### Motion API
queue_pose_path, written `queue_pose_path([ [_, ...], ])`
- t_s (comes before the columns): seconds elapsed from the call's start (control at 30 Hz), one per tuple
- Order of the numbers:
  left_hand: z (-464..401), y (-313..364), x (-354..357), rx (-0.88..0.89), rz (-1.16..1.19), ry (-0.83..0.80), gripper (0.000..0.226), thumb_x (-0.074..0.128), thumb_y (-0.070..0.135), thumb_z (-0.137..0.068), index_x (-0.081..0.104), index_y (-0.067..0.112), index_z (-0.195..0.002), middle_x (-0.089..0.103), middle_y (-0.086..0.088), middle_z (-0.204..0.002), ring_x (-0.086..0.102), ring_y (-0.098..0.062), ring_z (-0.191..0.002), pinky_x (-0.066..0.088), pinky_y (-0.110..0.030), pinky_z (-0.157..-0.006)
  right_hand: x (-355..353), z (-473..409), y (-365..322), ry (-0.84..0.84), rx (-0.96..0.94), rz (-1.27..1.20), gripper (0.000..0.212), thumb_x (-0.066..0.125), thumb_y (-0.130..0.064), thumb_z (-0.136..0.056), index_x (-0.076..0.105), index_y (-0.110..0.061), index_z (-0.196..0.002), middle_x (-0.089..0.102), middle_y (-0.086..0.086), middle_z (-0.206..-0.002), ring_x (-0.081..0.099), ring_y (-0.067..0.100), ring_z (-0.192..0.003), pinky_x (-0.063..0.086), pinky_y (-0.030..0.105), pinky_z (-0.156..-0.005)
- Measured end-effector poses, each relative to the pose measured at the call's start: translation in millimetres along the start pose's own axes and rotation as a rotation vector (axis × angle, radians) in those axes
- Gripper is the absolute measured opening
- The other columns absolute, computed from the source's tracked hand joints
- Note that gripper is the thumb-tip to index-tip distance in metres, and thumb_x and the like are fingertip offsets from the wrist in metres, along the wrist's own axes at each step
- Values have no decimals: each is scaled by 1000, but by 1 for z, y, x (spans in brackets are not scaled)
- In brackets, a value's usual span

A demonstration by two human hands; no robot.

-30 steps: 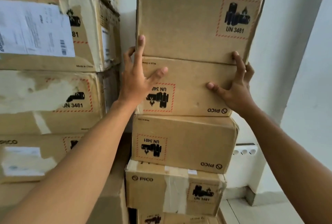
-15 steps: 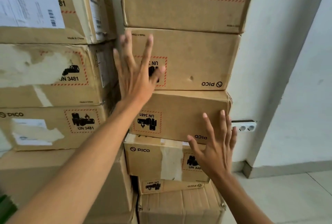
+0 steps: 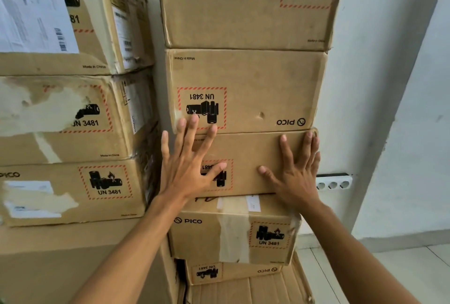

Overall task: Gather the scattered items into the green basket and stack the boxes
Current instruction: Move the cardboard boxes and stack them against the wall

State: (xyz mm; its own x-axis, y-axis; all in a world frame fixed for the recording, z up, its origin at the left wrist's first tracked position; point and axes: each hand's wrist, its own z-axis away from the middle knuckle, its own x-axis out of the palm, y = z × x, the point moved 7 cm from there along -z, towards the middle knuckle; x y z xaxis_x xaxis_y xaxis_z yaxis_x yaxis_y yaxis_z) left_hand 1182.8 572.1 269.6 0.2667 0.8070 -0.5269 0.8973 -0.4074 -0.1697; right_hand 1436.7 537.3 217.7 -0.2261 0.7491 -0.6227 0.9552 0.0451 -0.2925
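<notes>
A tall stack of brown PICO cardboard boxes rises in front of me. Its top box (image 3: 243, 4) rests on an upside-down box (image 3: 255, 89), which sits on a third box (image 3: 248, 155). My left hand (image 3: 187, 167) lies flat with spread fingers on the front of that third box, fingertips reaching the box above. My right hand (image 3: 294, 172) presses flat on the same box near its right end. Neither hand holds anything. The green basket is out of view.
A second stack of cardboard boxes (image 3: 73, 121) stands close on the left, almost touching. A white wall (image 3: 389, 84) with a socket strip (image 3: 333, 182) is on the right. Pale tiled floor (image 3: 401, 274) shows at lower right.
Both hands let go of the upper box and dropped down the stack. They now rest flat on a lower box, and my view has tilted downward.
</notes>
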Motion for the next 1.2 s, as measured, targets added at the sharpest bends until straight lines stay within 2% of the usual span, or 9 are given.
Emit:
queue_pose_path([
  [0.1, 1, 0, 7, 10, 10, -16, 86, 33, 77, -88, 6, 30, -155, -12, -11, -162, -7, -33, -149, 1, -65, -114, 4, 2, 3, 13, 9, -19, 94, 45, -78, -85, -1, -40, -158, -29, 9, -162, -28, 32, -148, -2, 62, -117],
  [0.23, 10, 5, 3, -50, 44, -10, 87, 41, 71, -88, 8, 28, -156, -10, -11, -163, -6, -31, -150, -2, -63, -115, -6, 12, -5, 53, 21, -14, 87, 43, -75, -88, 3, -41, -158, -22, 5, -164, -21, 28, -151, -3, 60, -117],
  [0.47, 58, 34, 9, -83, 128, -131, 100, 37, 84, -78, 8, 28, -156, -11, -14, -162, -9, -31, -150, -11, -56, -116, 5, 93, -30, 145, 6, 76, 62, 43, -57, -95, 34, -37, -152, 8, 5, -167, 5, 25, -154, 7, 53, -121],
  [0.63, 77, 47, 24, -59, 122, -150, 105, 42, 85, -74, 10, 28, -156, -12, -16, -162, -7, -33, -150, -10, -57, -116, 17, 104, -25, 253, -2, 130, 54, 40, -53, -99, 37, -37, -150, 20, 7, -164, 17, 26, -152, 11, 54, -119],
  [0.77, 68, 41, 35, -59, 68, -62, 98, 40, 84, -76, 12, 32, -155, -10, -16, -161, -4, -34, -150, -7, -58, -115, 33, 75, -1, 185, -41, 105, 58, 30, -62, -100, 26, -41, -154, 8, 9, -165, 5, 26, -154, 6, 58, -119],
  [0.87, 64, 43, 45, -57, 48, 61, 96, 46, 84, -77, 18, 33, -154, -7, -16, -161, -3, -35, -149, -1, -60, -116, 46, 58, 16, 162, -79, 94, 59, 33, -64, -99, 23, -44, -154, 2, 7, -163, -7, 23, -153, 6, 63, -117],
  [1.03, 59, 45, 54, -71, 38, 285, 92, 58, 77, -74, 30, 30, -149, 4, -12, -162, 5, -35, -149, 14, -61, -115, 53, 50, 22, 291, -97, 112, 59, 35, -68, -98, 28, -44, -151, 6, 6, -158, -3, 24, -150, 7, 62, -116],
  [1.1, 57, 45, 56, -73, 19, 275, 93, 56, 78, -75, 28, 29, -149, -1, -10, -162, 1, -33, -149, 14, -61, -115, 53, 47, 19, 270, -107, 93, 59, 33, -69, -98, 26, -43, -151, 3, 5, -158, -3, 25, -149, 5, 63, -116],
  [1.2, 64, 49, 54, -82, -3, 178, 94, 48, 80, -80, 16, 30, -153, -16, -9, -161, -8, -31, -149, 8, -58, -117, 51, 55, 18, 175, -102, 78, 63, 29, -70, -97, 21, -43, -153, 0, 6, -160, -9, 24, -150, 4, 65, -116],
])
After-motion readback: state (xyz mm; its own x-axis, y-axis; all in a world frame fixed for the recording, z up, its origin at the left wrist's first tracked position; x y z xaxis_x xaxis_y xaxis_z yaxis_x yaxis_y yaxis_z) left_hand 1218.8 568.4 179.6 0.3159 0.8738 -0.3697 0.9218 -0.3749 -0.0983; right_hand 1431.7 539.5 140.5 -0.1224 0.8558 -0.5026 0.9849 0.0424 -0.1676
